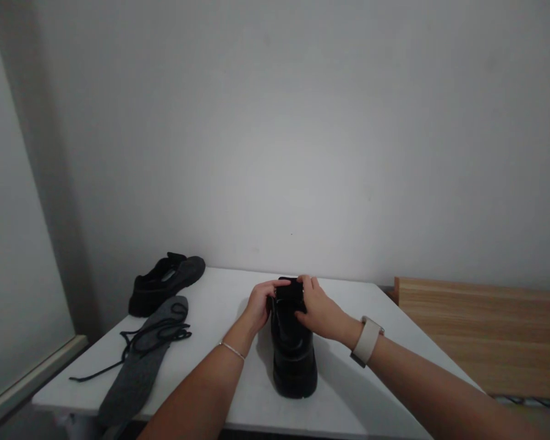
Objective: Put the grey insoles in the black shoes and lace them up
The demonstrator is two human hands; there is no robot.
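Leather-look black shoe point(295, 368), dark flat flap point(289, 291) between fingers of left hand point(258, 307), right hand point(324, 313); pinch unclear. Apparent step: flap-positioning; next needs steadiness.

A single black shoe point(293, 351) with a smooth, faintly glossy upper stands upright, sole down, on the white surface point(215, 305). Its chunky heel point(296, 384) faces the near edge, the toe end away. A dark flap point(289, 291), probably the tongue though dimly lit, rises at the far side.
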